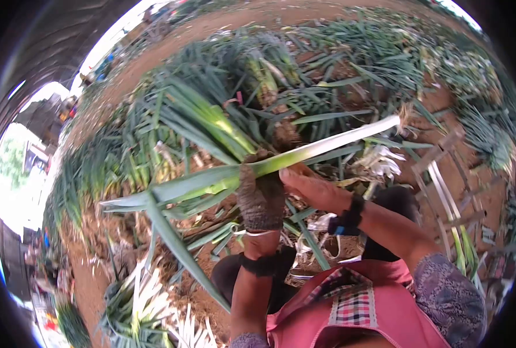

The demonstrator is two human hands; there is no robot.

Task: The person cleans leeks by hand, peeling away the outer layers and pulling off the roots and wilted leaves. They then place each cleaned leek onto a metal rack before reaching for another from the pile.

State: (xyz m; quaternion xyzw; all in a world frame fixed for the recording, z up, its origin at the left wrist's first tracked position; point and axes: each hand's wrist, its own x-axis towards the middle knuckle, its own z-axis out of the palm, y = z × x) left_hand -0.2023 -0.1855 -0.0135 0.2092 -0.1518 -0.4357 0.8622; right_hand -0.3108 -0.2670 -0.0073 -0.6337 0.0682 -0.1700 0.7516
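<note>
A long green onion (350,134) lies across both my hands, its white shaft and roots pointing right and its green leaves spreading left. My left hand (261,197), in a dirt-stained glove, is wrapped round the onion where white turns to green. Bare, my right hand (316,188) is right beside it, thumb and fingers closed against the underside of the shaft. One broken leaf (179,249) hangs down past my left forearm. Just behind my hands, more green onions (217,124) lie with soil on them.
A wide heap of unpeeled green onions (119,156) curves around the front. Cleaned ones with white stems (148,296) lie at lower left. Pale stripped skins (379,162) litter the soil. At right stands a wooden frame (443,153) with two onions (452,214) on it.
</note>
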